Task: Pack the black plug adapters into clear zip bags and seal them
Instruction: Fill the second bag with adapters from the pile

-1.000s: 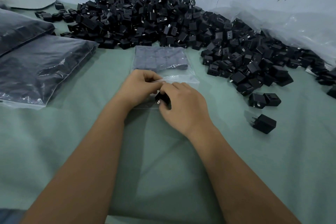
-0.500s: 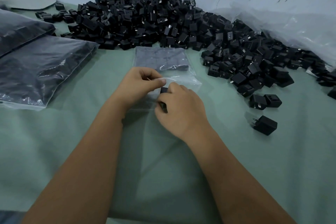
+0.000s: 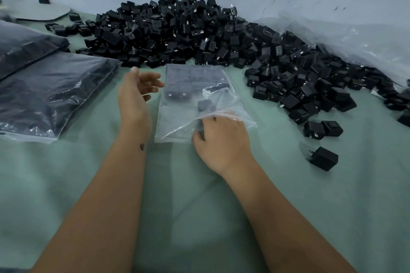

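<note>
A clear zip bag lies flat on the green cloth, its mouth towards me. Rows of black adapters fill its far end. One more adapter lies loose inside it, just beyond my fingertips. My right hand has its fingers spread inside the bag's mouth, under the top layer of plastic, with the thumb outside. My left hand hovers just left of the bag, fingers apart and holding nothing. A big pile of black plug adapters stretches along the wall behind the bag.
Two filled bags lie at the left. A single adapter and a pair of adapters sit loose at the right. Crumpled clear plastic sheeting rests against the wall at the back right. A grey disc sits far left.
My left hand has let go of the bag's mouth and swung out to the left, open. My right hand has pushed the adapter into the bag and now has its fingers inside.
</note>
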A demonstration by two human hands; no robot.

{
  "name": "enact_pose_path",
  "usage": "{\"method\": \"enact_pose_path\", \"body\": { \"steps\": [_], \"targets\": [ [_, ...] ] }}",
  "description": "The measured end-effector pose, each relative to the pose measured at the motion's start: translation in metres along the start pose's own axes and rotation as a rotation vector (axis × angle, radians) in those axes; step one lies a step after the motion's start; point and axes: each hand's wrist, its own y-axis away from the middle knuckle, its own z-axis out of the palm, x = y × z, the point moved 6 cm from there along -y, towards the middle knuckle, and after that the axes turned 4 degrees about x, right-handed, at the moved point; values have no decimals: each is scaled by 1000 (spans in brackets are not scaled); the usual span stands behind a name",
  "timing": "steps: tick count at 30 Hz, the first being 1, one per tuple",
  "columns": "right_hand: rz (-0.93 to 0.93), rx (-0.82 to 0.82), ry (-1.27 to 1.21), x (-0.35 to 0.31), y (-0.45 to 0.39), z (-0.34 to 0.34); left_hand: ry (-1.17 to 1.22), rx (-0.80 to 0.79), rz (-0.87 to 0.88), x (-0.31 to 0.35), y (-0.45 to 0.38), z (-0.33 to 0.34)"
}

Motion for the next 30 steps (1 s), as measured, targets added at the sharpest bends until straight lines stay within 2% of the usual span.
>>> {"method": "enact_pose_path", "body": {
  "steps": [2, 7, 10, 14, 18, 24, 27, 30],
  "targets": [
    [26, -30, 14, 1, -3, 4, 16, 56, -33, -4, -1, -2],
    [71, -165, -70, 3, -15, 14, 28, 44, -58, -10, -6, 2],
    [90, -230, -25, 3, -27, 22, 24, 35, -61, -11, -8, 3],
    [113, -136, -78, -1, -43, 27, 4, 8, -43, -11, -7, 6],
    [110, -157, -76, -3, -52, 39, -17, -14, -52, -13, -8, 8],
    [32, -78, -186, -2, -33, 32, -68, -38, -78, -19, -9, 7],
    [-36, -81, -84, -5, -14, 22, -107, -53, -77, -18, -9, 8],
    [-89, 25, -97, -8, 1, 3, -162, -87, -56, -20, -6, 10]
  ]
}}
